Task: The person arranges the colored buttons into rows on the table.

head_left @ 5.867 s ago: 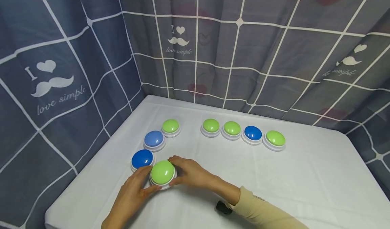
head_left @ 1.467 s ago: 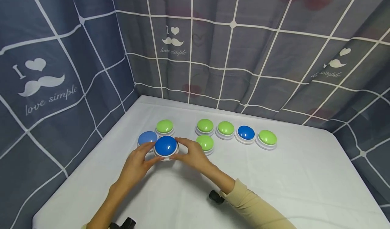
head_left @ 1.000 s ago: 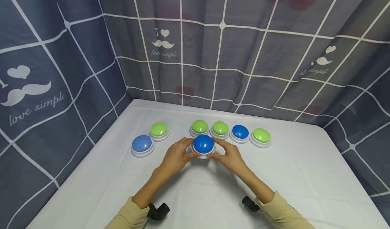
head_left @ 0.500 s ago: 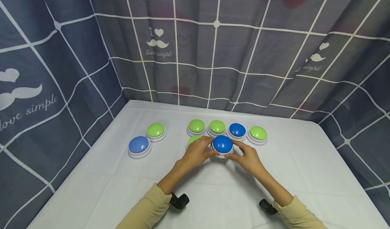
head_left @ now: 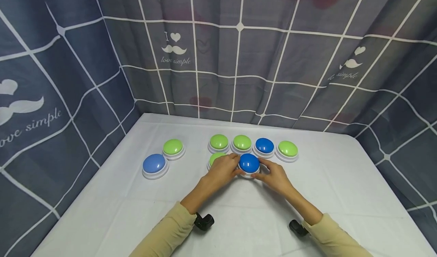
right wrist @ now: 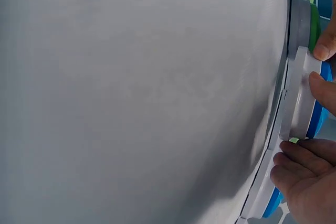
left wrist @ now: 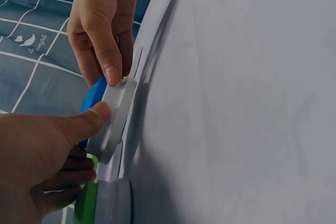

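Observation:
A dark blue dome push button on a white round base is gripped from both sides. My left hand pinches its left side, and my right hand pinches the right. In the left wrist view the white base sits between both thumbs; whether it touches the cloth I cannot tell. Just left of it, a green button is partly covered by my left hand. Behind them runs a row: green button, green button, blue button and green button.
Off to the left stand a lighter blue button and a green button. White cloth covers the table. A grey gridded curtain encloses its back and sides. Black wrist devices hang below both cuffs.
Both hands earlier held a green button at the left; it now stands before the row. They then carried the dark blue button rightward from the left group to beside it, barely moving lately.

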The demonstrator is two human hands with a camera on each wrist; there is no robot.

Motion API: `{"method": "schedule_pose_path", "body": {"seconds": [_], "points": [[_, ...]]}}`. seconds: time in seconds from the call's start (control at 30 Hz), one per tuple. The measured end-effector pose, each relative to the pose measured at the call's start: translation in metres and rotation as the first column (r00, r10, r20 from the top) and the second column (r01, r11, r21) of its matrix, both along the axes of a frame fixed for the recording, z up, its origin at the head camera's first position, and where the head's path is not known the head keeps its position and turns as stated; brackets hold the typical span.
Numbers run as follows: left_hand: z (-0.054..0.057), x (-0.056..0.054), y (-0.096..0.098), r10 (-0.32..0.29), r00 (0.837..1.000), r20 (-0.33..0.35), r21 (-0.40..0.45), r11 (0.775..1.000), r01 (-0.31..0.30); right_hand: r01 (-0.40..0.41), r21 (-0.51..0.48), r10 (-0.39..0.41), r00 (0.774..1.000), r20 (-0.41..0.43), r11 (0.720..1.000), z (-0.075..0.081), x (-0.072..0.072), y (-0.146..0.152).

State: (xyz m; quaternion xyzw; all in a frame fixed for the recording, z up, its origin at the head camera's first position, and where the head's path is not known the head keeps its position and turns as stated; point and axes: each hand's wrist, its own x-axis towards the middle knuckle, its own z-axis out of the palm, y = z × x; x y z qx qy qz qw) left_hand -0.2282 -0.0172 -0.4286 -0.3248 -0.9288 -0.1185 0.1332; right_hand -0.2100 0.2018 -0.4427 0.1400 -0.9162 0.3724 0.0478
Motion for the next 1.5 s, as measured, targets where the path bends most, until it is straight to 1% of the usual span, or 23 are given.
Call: {"method": "schedule_pose_path", "body": {"seconds": [0.07, 0.2, 0.33, 0.47, 0.8, 1.03, 1.2, 1.37, 1.43, 1.5], "points": [[0.001, -0.001, -0.002, 0.004, 1.000, -0.016, -0.019, 1.000, -0.004, -0.004, 0.009, 0.004, 1.000, 0.003, 1.000, 0.001, -0.002, -0.003], [0.001, -0.003, -0.005, 0.001, 1.000, -0.029, -0.055, 0.998, -0.003, -0.005, 0.030, 0.005, 1.000, 0.020, 1.000, 0.002, -0.005, -0.008], [0.000, -0.006, -0.007, 0.000, 0.999, -0.039, -0.089, 0.996, -0.003, -0.011, 0.062, 0.010, 1.000, 0.018, 0.998, 0.002, -0.007, -0.010], [0.000, -0.008, -0.008, 0.003, 0.999, -0.047, -0.097, 0.995, -0.008, -0.015, 0.082, 0.013, 1.000, 0.016, 0.996, 0.001, -0.010, -0.012], [-0.004, -0.010, -0.009, 0.005, 0.998, -0.063, -0.090, 0.996, -0.011, -0.003, 0.094, 0.001, 1.000, 0.026, 0.996, 0.000, -0.012, -0.013], [-0.008, -0.012, -0.010, -0.003, 0.996, -0.085, -0.089, 0.996, -0.005, -0.015, 0.109, 0.016, 1.000, -0.009, 0.994, 0.001, -0.011, -0.013], [-0.011, -0.013, -0.013, -0.018, 0.995, -0.094, -0.084, 0.996, 0.010, -0.020, 0.117, 0.023, 0.999, -0.025, 0.993, 0.004, -0.011, -0.017], [-0.011, -0.014, -0.015, -0.024, 0.996, -0.083, -0.066, 0.998, 0.018, -0.010, 0.126, 0.013, 1.000, -0.026, 0.992, 0.005, -0.011, -0.018], [-0.010, -0.013, -0.017, -0.025, 0.998, -0.065, -0.055, 0.998, 0.022, -0.008, 0.128, 0.011, 1.000, -0.022, 0.992, 0.005, -0.010, -0.018], [-0.009, -0.011, -0.019, -0.017, 0.999, -0.033, -0.029, 0.999, 0.016, -0.007, 0.127, 0.009, 1.000, -0.018, 0.992, 0.005, -0.009, -0.018]]}}
